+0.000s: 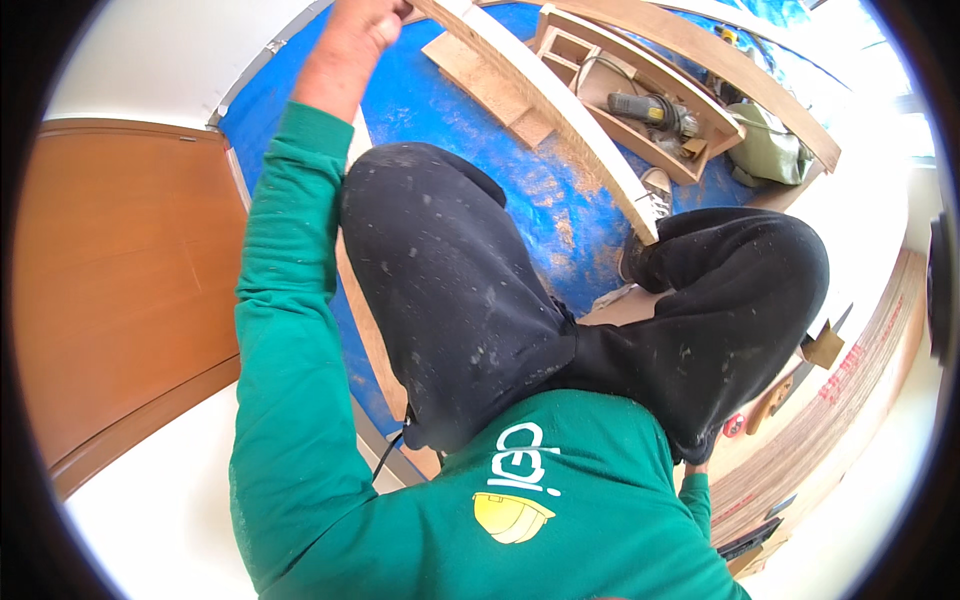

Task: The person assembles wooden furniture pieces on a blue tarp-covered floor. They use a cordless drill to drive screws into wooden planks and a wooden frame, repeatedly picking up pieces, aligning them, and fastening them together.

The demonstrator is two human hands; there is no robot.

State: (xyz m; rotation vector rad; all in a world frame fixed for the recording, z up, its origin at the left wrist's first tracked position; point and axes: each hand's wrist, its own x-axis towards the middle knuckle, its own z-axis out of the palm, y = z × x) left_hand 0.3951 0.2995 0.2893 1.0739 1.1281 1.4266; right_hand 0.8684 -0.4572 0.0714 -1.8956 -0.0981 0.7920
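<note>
My left hand [372, 22] reaches up to the top edge of the view, its fingers curled and closed at the end of a long pale wooden board [560, 105]. From there the board slants down to the right, its lower end by my shoe [655, 190]. Part of the hand is cut off by the frame. Low on the right, only the wrist side of my right hand [697, 467] shows beside my dark trouser leg. Its fingers are hidden, so what it touches cannot be made out.
Sawdust covers the blue sheet [400, 100] on the floor. Flat wooden pieces [490, 85] lie beyond my knee. A wooden tray [690, 165] holds a grey power tool [645, 108], with a pale green bag [765, 145] nearby. A brown door panel [130, 290] stands left; stacked boards [830, 420] lie right.
</note>
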